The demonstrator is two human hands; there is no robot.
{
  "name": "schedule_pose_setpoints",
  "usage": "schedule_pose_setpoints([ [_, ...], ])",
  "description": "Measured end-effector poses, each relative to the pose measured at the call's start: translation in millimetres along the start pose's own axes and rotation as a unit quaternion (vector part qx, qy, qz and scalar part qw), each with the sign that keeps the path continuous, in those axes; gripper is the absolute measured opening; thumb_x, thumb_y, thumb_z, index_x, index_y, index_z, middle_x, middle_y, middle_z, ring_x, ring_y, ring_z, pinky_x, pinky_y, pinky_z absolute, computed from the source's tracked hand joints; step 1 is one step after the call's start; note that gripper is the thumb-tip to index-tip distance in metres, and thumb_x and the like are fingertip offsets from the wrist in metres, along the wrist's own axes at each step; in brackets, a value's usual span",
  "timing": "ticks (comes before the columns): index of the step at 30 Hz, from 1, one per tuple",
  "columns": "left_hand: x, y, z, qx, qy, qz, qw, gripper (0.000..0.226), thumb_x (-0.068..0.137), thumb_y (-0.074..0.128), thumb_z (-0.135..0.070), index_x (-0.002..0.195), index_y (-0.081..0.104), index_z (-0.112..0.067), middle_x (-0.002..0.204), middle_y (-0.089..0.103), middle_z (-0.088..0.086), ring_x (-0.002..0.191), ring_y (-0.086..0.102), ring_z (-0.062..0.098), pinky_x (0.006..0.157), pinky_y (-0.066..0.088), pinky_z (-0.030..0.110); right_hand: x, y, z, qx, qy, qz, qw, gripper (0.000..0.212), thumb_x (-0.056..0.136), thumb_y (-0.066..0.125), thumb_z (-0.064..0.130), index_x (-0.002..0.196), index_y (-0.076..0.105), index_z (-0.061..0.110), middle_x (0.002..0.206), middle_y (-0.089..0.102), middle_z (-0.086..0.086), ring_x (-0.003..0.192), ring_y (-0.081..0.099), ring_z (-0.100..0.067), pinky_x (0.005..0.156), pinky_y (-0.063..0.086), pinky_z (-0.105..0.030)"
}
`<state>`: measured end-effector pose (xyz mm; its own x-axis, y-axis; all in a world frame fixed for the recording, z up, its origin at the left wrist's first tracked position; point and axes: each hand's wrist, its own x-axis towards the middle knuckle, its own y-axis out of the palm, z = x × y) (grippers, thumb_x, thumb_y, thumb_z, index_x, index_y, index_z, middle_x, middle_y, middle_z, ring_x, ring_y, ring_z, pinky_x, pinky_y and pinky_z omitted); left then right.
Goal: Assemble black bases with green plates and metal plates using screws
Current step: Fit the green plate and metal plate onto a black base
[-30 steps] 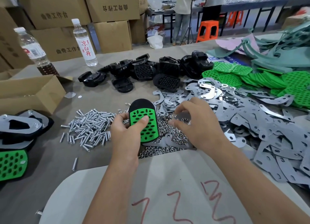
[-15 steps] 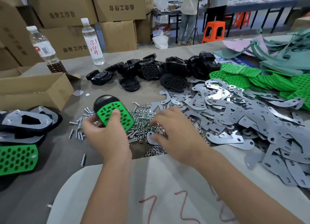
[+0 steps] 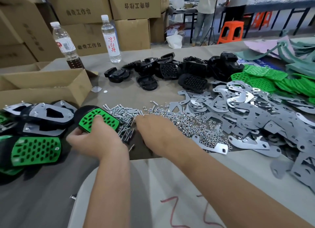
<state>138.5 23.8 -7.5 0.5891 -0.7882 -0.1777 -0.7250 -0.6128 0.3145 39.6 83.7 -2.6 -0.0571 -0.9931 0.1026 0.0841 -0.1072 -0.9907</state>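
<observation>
While several finished assemblies (image 3: 39, 123) lie stacked at the left of the table (image 3: 139, 98), most of the job remains, judging by the large stocks of loose parts in the head view: black bases (image 3: 170, 72) heaped at the far middle, green plates (image 3: 265, 81) at the far right, and grey metal plates (image 3: 247, 115) spread across the right side. The left hand (image 3: 95, 139) grips the unit in progress, a black base with a green plate (image 3: 98, 120) seated on it, thumb pressing on the perforated green face; it is held tilted just above the table, beside the finished stack. No metal plate shows on this side, so fastening appears still to be done. The right hand (image 3: 153, 132) reaches palm-down into the pile of screws (image 3: 122, 113), next to the heap of nuts (image 3: 192, 123); its fingertips are hidden, so whether it holds a screw cannot be determined. The green plate is flat, rounded at the corners and pierced with oval holes; the base shows as a black rim around it.
</observation>
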Motion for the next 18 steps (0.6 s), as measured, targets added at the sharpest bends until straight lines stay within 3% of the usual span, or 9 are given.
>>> schedule_pose_setpoints([
  [3, 6.5, -1.4, 4.2, -0.021, 0.008, 0.001, 1.0, 0.03, 0.083, 0.075, -0.01, 0.094, 0.048, -0.017, 0.097, 0.064, 0.007, 0.083, 0.071, 0.017, 0.062, 0.059, 0.027, 0.0, -6.5, -13.7, 0.045, 0.017, -0.007, 0.999, 0.017, 0.096, 0.052, -0.001, 0.107, 0.062, 0.008, 0.101, 0.069, -0.016, 0.094, 0.067, -0.036, 0.069, 0.046, -0.037],
  [5, 5.0, -0.4, 3.0, -0.043, 0.011, 0.007, 0.999, 0.036, 0.08, 0.077, -0.01, 0.101, 0.049, -0.014, 0.098, 0.063, 0.0, 0.079, 0.069, 0.01, 0.057, 0.056, 0.021, -2.6, -9.2, -24.2, 0.223, 0.076, -0.059, 0.97, 0.017, 0.104, 0.054, 0.009, 0.107, 0.071, 0.009, 0.085, 0.07, -0.006, 0.08, 0.068, -0.021, 0.065, 0.05, -0.03],
  [6, 3.8, 0.5, 2.6, -0.044, 0.003, 0.012, 0.999, 0.036, 0.08, 0.078, -0.009, 0.101, 0.049, -0.014, 0.1, 0.064, 0.001, 0.079, 0.069, 0.011, 0.056, 0.056, 0.02, -6.3, -10.1, -29.3, 0.361, 0.116, -0.093, 0.921, 0.019, 0.105, 0.054, 0.011, 0.103, 0.073, 0.01, 0.075, 0.067, 0.001, 0.067, 0.063, -0.012, 0.055, 0.046, -0.022],
  [7, 3.0, 0.7, 1.7, -0.037, -0.01, 0.019, 0.999, 0.035, 0.081, 0.078, -0.01, 0.1, 0.05, -0.015, 0.1, 0.064, 0.002, 0.078, 0.068, 0.011, 0.054, 0.055, 0.019, -11.9, -12.7, -34.7, 0.512, 0.152, -0.113, 0.838, 0.022, 0.107, 0.052, 0.011, 0.098, 0.072, 0.01, 0.069, 0.061, 0.006, 0.056, 0.055, -0.006, 0.047, 0.039, -0.018],
  [9, -1.1, 3.4, 2.9, -0.021, -0.042, 0.057, 0.997, 0.034, 0.082, 0.078, -0.011, 0.092, 0.048, -0.023, 0.099, 0.064, -0.001, 0.075, 0.066, 0.011, 0.053, 0.053, 0.021, -24.3, -19.4, -45.4, 0.767, 0.187, -0.092, 0.607, 0.024, 0.108, 0.046, 0.01, 0.095, 0.066, 0.007, 0.069, 0.053, 0.001, 0.051, 0.044, -0.007, 0.043, 0.032, -0.018],
  [10, -4.4, 5.1, 3.6, -0.008, -0.057, 0.086, 0.995, 0.035, 0.083, 0.078, -0.012, 0.089, 0.047, -0.026, 0.098, 0.064, -0.001, 0.074, 0.065, 0.012, 0.054, 0.052, 0.022, -30.4, -21.3, -51.3, 0.827, 0.188, -0.074, 0.525, 0.023, 0.109, 0.044, 0.011, 0.094, 0.062, 0.006, 0.07, 0.051, -0.002, 0.052, 0.042, -0.009, 0.042, 0.031, -0.018],
  [11, -9.9, 6.5, 4.9, 0.009, -0.071, 0.119, 0.99, 0.035, 0.083, 0.079, -0.012, 0.089, 0.048, -0.026, 0.096, 0.064, -0.001, 0.072, 0.064, 0.012, 0.054, 0.051, 0.021, -36.5, -22.2, -57.4, 0.849, 0.185, -0.058, 0.492, 0.022, 0.109, 0.043, 0.013, 0.094, 0.059, 0.006, 0.071, 0.05, -0.003, 0.052, 0.04, -0.01, 0.042, 0.03, -0.019],
  [14, -31.6, 8.1, 7.7, 0.044, -0.102, 0.231, 0.967, 0.029, 0.083, 0.078, -0.009, 0.097, 0.055, -0.019, 0.09, 0.065, 0.0, 0.059, 0.065, 0.007, 0.043, 0.047, 0.016, -51.5, -21.1, -73.7, 0.818, 0.175, -0.047, 0.545, 0.024, 0.109, 0.043, 0.017, 0.092, 0.058, 0.009, 0.071, 0.048, -0.002, 0.054, 0.039, -0.01, 0.042, 0.027, -0.019],
  [18, -56.8, 7.7, 17.8, 0.107, -0.09, 0.359, 0.923, 0.032, 0.079, 0.08, -0.013, 0.102, 0.059, -0.015, 0.092, 0.072, 0.005, 0.055, 0.066, 0.0, 0.047, 0.051, 0.021, -66.9, -13.6, -92.3, 0.736, 0.166, -0.108, 0.647, 0.033, 0.108, 0.053, 0.023, 0.084, 0.074, 0.013, 0.07, 0.048, 0.0, 0.057, 0.037, -0.011, 0.046, 0.025, -0.021],
])
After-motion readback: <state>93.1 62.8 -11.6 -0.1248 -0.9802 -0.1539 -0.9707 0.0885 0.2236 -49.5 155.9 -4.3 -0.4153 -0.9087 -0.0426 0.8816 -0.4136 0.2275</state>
